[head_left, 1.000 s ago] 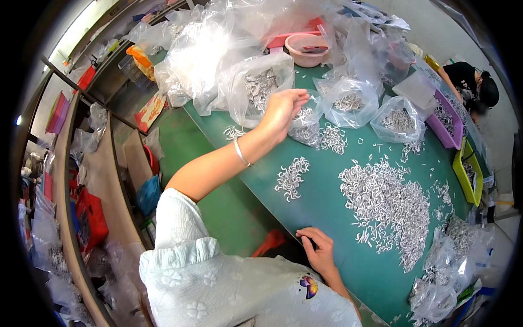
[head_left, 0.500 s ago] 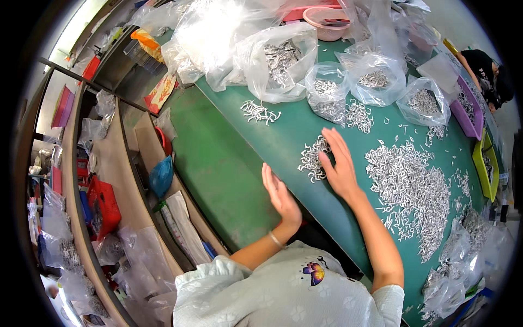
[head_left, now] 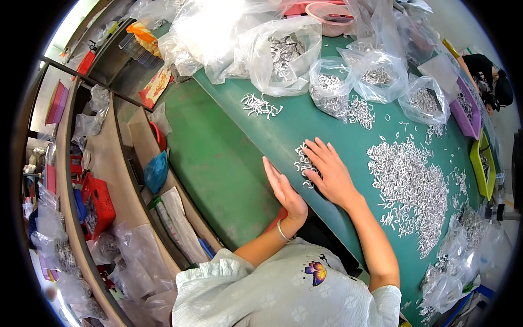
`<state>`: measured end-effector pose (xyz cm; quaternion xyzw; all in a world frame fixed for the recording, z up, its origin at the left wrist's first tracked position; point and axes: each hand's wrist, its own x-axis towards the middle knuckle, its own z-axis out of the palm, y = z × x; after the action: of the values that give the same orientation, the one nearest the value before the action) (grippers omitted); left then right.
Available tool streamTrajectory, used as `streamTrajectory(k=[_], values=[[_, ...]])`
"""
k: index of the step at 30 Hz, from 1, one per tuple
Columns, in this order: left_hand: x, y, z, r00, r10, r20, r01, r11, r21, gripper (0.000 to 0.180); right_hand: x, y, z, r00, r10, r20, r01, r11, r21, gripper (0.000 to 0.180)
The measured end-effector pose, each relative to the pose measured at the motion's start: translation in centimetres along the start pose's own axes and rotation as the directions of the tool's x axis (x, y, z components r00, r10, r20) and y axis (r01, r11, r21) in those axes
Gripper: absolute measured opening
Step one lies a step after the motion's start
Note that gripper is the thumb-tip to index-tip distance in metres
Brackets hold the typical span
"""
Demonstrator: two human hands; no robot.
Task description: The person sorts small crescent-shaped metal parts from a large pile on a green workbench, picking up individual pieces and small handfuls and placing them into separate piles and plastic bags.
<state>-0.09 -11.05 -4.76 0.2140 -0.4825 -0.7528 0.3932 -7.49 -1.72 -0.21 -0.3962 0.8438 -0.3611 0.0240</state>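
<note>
My right hand (head_left: 333,177) lies over a small pile of silvery curved metal pieces (head_left: 301,163) near the edge of the green table (head_left: 343,234). Its fingers are stretched out and a little spread, hiding part of the pile. Just off that edge is my left hand (head_left: 287,195), held upright with fingers straight and the palm facing the tabletop; it holds nothing. A much larger heap of similar pieces (head_left: 411,191) spreads to the right of my right arm. Two smaller clusters sit farther back: longer pieces (head_left: 261,106) at the left and curved ones (head_left: 360,113) beside the bags.
Open clear plastic bags of metal pieces (head_left: 286,57) line the far side, with a pink basin (head_left: 329,19) behind. Purple (head_left: 467,111) and yellow-green trays (head_left: 482,166) stand at the right. Shelves with a red basket (head_left: 99,204) are at left. Another person (head_left: 487,76) is at far right.
My right hand has moved left over the small pile, covering more of it, and the pieces now lie closer to the table edge. My left hand stays by the edge, shifted slightly.
</note>
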Motion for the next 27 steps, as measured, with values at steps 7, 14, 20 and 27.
streamTrajectory(k=[7, 14, 20, 27], values=[[-1.2, 1.7, -7.5, 0.117, -0.942, 0.315, 0.975, 0.170, 0.144, 0.049, -5.3, -1.5, -1.9, 0.993, 0.111, 0.036, -0.112, 0.993, 0.033, 0.052], [4.3, -1.1, -7.8, -0.597, -0.540, 0.594, 0.800, -0.340, 0.495, 0.067, -7.4, -2.7, -1.5, 0.993, 0.112, 0.042, -0.115, 0.991, 0.072, 0.049], [4.1, -3.1, -7.1, -0.546, -0.270, 0.793, 0.752, -0.574, 0.323, 0.061, -9.6, -5.3, -0.1, 0.992, 0.102, 0.070, -0.108, 0.991, 0.074, 0.049], [4.3, -3.8, -8.3, -0.559, -0.286, 0.778, 0.634, -0.752, 0.180, 0.054, -10.2, -7.3, 1.1, 0.993, 0.003, 0.116, -0.026, 0.979, 0.204, 0.047]])
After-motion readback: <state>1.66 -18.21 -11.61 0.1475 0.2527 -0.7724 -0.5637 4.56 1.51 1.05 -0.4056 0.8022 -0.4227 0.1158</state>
